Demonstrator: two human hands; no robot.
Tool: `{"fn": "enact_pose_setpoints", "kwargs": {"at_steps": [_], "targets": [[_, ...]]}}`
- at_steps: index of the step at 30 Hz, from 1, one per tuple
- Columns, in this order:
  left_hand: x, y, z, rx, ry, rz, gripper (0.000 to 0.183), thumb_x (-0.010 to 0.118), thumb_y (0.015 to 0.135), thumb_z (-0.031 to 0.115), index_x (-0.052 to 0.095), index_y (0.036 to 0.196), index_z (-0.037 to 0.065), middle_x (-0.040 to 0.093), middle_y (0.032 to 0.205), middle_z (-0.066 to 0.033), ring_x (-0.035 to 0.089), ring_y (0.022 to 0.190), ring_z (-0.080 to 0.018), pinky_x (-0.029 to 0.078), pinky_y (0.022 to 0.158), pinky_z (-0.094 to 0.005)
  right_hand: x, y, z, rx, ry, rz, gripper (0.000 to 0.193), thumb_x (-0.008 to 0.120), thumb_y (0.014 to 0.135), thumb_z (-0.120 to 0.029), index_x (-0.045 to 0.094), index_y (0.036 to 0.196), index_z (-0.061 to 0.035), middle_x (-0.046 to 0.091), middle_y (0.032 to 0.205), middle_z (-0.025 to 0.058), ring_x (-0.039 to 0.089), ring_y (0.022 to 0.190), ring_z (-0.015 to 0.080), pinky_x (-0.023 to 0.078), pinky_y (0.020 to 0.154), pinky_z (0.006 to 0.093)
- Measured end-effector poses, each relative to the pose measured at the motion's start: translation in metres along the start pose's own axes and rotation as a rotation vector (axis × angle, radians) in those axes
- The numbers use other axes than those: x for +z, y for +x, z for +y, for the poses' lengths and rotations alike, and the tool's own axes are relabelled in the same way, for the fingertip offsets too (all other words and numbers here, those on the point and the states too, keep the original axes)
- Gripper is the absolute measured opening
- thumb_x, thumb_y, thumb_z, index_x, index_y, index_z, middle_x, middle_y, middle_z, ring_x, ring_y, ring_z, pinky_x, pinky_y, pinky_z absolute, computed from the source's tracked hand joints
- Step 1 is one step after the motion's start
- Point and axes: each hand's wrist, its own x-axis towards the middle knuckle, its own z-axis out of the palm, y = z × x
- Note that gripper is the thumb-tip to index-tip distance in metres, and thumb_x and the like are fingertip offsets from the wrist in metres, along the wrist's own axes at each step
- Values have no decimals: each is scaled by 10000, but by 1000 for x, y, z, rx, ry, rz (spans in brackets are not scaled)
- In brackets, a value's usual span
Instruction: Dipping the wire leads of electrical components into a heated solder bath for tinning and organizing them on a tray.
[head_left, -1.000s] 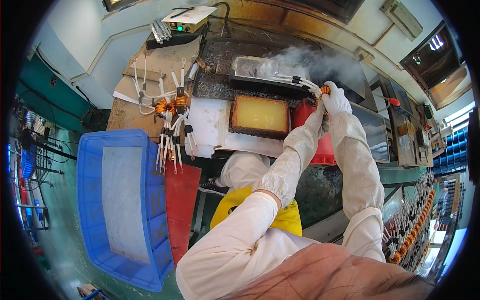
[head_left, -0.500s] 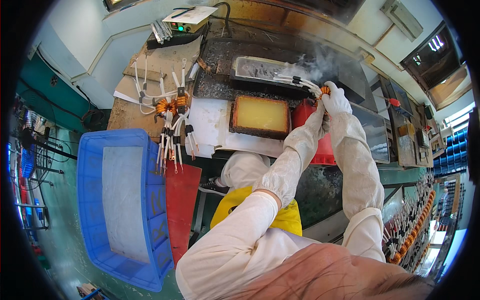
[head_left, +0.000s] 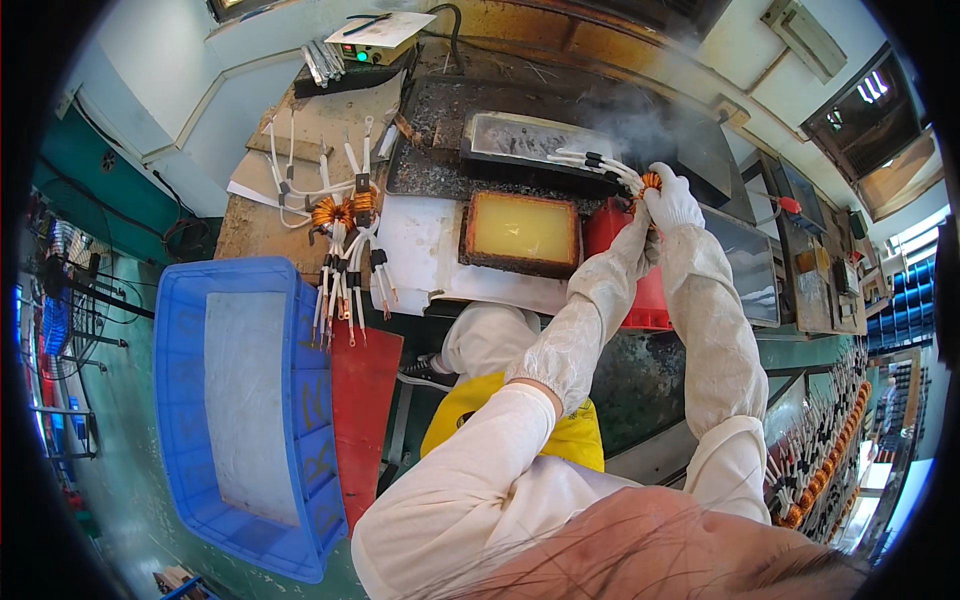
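My right hand (head_left: 675, 204), in a white glove, is closed around a copper-wound ring coil (head_left: 651, 181). White leads (head_left: 590, 162) with black sleeves run left from the coil, and their tips are over the right part of a long, dark-walled pot (head_left: 530, 173) with a grey, shiny surface. Close under the coil is my left hand (head_left: 650, 246), its fingers hidden by the sleeve and the right hand. Thin smoke (head_left: 640, 128) hangs behind the lead tips. Nearer me, a rusty-rimmed tray (head_left: 520, 268) holds a yellowish liquid.
More coils with white leads (head_left: 335, 213) lie at the bench's left. A blue crate (head_left: 310, 420) stands left of me, beside a red board (head_left: 365, 420). A red bin (head_left: 648, 300) is under my forearms. Rows of coils (head_left: 825, 455) stand low at right. A control box (head_left: 375, 45) sits at the back.
The smoke has drifted and changed shape, thinning near the pot. My hands, the coil and its leads stay in nearly the same place.
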Motion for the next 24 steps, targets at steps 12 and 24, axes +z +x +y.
{"fn": "enact_pose_setpoints", "kwargs": {"at_steps": [12, 24], "targets": [[13, -10, 3, -26, 109, 50, 498, 480, 911, 636, 584, 861, 151, 526, 646, 77, 467, 464, -46, 404, 426, -185, 1, -5, 6, 38, 24, 18, 458, 567, 844, -292, 518, 1297, -243, 545, 1218, 243, 605, 1038, 465, 497, 893, 506], [29, -20, -2, -61, 446, 63, 500, 488, 920, 616, 591, 861, 130, 576, 668, 20, 528, 491, -104, 475, 460, -243, -15, -34, 35, 37, 157, 73, 464, 558, 857, -262, 495, 1317, -257, 527, 1241, 241, 612, 1008, 471, 499, 881, 496]]}}
